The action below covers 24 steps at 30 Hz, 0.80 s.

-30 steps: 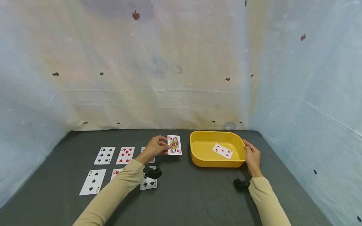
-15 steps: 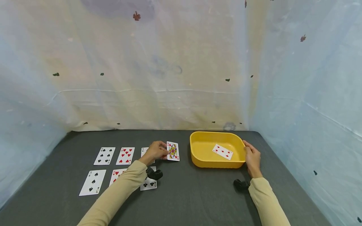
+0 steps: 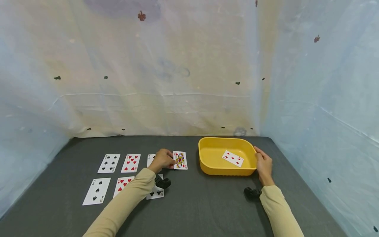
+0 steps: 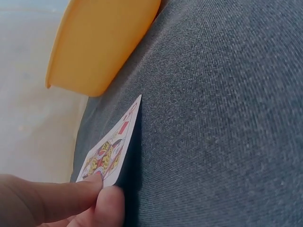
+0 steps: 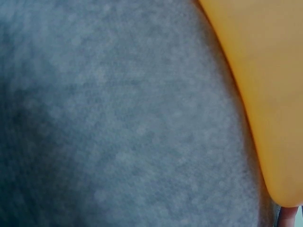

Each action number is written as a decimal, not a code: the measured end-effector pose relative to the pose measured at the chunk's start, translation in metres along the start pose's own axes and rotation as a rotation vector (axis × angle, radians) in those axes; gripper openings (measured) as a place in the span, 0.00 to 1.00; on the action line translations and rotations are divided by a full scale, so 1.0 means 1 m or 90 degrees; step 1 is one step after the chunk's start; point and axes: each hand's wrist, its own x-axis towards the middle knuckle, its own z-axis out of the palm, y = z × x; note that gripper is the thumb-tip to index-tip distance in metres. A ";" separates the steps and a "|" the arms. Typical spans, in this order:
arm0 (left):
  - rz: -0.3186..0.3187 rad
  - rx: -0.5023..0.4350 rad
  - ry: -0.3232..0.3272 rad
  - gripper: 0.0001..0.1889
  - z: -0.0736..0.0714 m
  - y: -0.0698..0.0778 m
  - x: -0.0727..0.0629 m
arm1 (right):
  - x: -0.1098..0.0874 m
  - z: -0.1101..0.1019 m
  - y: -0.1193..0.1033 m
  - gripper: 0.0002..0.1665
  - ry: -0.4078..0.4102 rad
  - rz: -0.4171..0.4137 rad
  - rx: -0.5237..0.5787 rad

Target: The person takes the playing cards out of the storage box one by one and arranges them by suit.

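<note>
Between thumb and fingers my left hand (image 3: 163, 160) pinches a diamond face card (image 3: 180, 160), face up, at the right end of the back row of cards. Up close in the left wrist view, the card (image 4: 109, 153) tilts, its near edge held off the cloth and its far corner close to or on it. My right hand (image 3: 264, 165) grips the right end of a yellow tub (image 3: 225, 171); the right wrist view shows mainly the tub's side (image 5: 270, 94) and one fingertip. Inside the tub lies a diamond number card (image 3: 233, 158).
On the dark cloth-covered table (image 3: 207, 210), face-up cards lie in two rows at left: a spade card (image 3: 109, 163), a heart card (image 3: 130, 163), a three of spades (image 3: 96, 191), another heart card (image 3: 122, 183) and a club card (image 3: 156, 194). My left arm covers parts of some.
My left hand has lowered the face card toward the table, bringing it slightly nearer and to the left. The right hand and the tub have stayed put.
</note>
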 end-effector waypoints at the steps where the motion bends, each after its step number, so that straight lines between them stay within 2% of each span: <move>1: 0.000 0.004 0.005 0.14 0.000 0.001 0.000 | 0.000 0.000 0.000 0.25 0.000 0.000 -0.001; 7: -0.001 0.022 0.025 0.14 0.002 0.001 0.001 | 0.000 -0.001 -0.001 0.25 0.003 0.002 -0.012; 24: -0.004 0.038 0.032 0.20 0.001 0.000 0.002 | 0.000 -0.001 0.000 0.25 -0.002 0.004 -0.009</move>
